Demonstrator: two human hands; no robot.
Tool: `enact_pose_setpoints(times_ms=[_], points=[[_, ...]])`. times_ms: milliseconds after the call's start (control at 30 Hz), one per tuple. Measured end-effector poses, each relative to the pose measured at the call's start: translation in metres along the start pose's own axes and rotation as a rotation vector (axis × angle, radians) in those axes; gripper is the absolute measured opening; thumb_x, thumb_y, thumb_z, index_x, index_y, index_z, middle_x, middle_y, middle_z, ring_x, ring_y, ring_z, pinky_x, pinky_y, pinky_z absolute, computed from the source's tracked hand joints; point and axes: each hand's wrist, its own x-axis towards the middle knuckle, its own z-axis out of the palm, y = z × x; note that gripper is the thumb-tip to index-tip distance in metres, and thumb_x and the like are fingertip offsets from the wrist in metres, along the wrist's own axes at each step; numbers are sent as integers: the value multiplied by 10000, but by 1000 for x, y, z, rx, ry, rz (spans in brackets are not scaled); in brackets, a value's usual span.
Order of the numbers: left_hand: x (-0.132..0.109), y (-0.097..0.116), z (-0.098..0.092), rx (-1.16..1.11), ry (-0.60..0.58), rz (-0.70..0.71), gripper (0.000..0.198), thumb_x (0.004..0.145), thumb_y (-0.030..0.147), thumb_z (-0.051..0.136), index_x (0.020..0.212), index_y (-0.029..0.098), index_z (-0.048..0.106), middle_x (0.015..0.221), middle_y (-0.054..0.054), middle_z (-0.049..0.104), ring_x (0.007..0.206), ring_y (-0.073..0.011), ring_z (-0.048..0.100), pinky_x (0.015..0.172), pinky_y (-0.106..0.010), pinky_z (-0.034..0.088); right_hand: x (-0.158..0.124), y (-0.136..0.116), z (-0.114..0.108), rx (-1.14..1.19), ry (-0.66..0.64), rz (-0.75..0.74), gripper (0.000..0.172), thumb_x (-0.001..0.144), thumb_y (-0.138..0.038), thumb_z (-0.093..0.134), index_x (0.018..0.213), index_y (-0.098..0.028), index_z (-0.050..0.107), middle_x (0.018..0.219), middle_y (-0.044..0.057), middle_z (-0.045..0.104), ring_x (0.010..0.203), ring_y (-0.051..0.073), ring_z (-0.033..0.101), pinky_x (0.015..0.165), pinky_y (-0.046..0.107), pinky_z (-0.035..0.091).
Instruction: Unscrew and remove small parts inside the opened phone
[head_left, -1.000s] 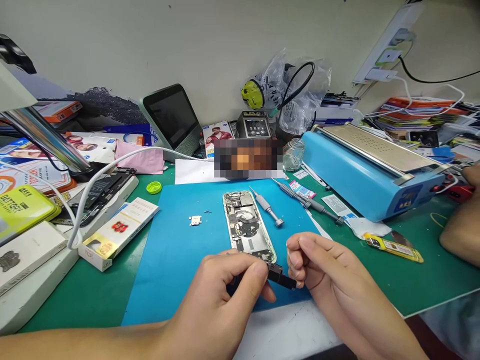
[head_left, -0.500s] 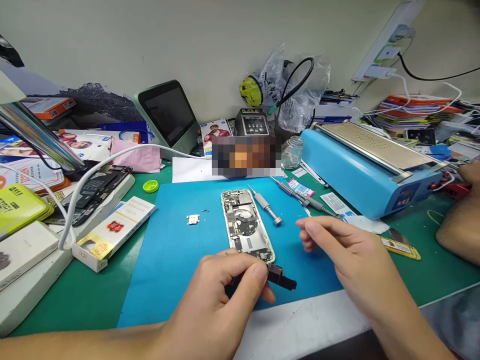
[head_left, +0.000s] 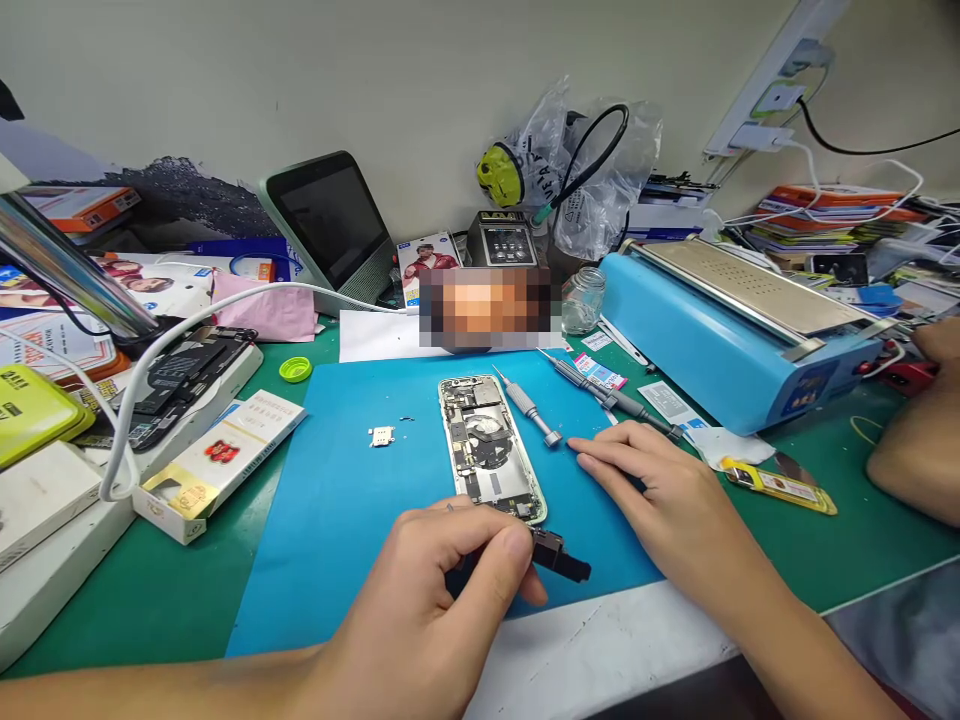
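An opened phone (head_left: pixel 489 445) with its boards bare lies on a blue mat (head_left: pixel 352 500). My left hand (head_left: pixel 442 600) is closed in a pinch on a small black part (head_left: pixel 559 555) at the phone's near end. My right hand (head_left: pixel 649 490) lies on the mat to the phone's right, fingers stretched out flat and holding nothing. Its fingertips are close to the butt of a small silver screwdriver (head_left: pixel 531 410). A tiny metal piece (head_left: pixel 381 435) rests on the mat left of the phone.
A blue heating machine (head_left: pixel 735 335) stands at the right, with a darker screwdriver (head_left: pixel 615 400) and a yellow tool (head_left: pixel 780 487) in front of it. Another person's arm (head_left: pixel 911 455) rests at the far right. Boxes (head_left: pixel 217 460), a cable and a disassembled phone (head_left: pixel 180 375) crowd the left.
My right hand let go near the black part and moved up and right, opening flat beside the silver screwdriver. My left hand kept its pinch.
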Motion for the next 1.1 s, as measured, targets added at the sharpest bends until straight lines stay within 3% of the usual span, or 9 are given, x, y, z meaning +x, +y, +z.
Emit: enact_pose_setpoints(times_ms=[200,367,433,533,667,933,1100], points=[[0,2,0,5,-2,-18,444,1085,403,492,772,221,750,812,13,757,835,-158,679,787,-252,449,1,0,-3,78,36,124,273,1025,-398,575,1041,-260,810,1038,62,755,955,237,727,853,382,575],[2,3,1,-16,6,-49,459,1073,424,496,765,215,764,815,-7,754,834,-169,680,769,-257,446,-12,-18,-10,73,207,46,176,1014,-333,621,1062,-295,786,1024,27,756,946,194,724,859,305,584],[1,3,1,-35,15,-58,451,1066,433,506,771,212,766,797,-8,745,805,-162,668,754,-256,440,-22,-32,-13,104,172,-49,160,998,-350,660,1113,-339,769,1042,-3,763,935,163,732,829,241,594],[-1,2,0,-110,15,-52,446,1063,438,517,766,199,748,778,-9,731,772,-150,648,744,-246,442,-33,-49,-13,203,68,-149,283,943,-402,743,1221,-355,727,1024,-22,778,886,144,747,779,189,609],[-2,1,0,-218,-66,43,473,1090,432,497,773,181,742,785,-20,715,759,-138,626,741,-227,450,-35,-60,-5,297,90,-197,305,955,-240,713,1248,-324,717,1033,-2,782,880,140,749,736,177,618],[-1,2,-2,-302,-140,105,532,1088,541,482,777,179,719,732,-17,636,695,-130,512,703,-218,443,-21,-76,0,405,135,-256,373,910,-129,719,1217,-339,739,1095,42,799,965,221,771,784,295,657],[0,5,-1,-319,-101,84,563,1046,619,522,739,184,702,728,-20,658,717,-143,589,727,-227,486,-13,-74,0,432,77,-291,308,957,-180,673,1228,-324,699,1128,54,813,1025,254,783,864,361,656]])
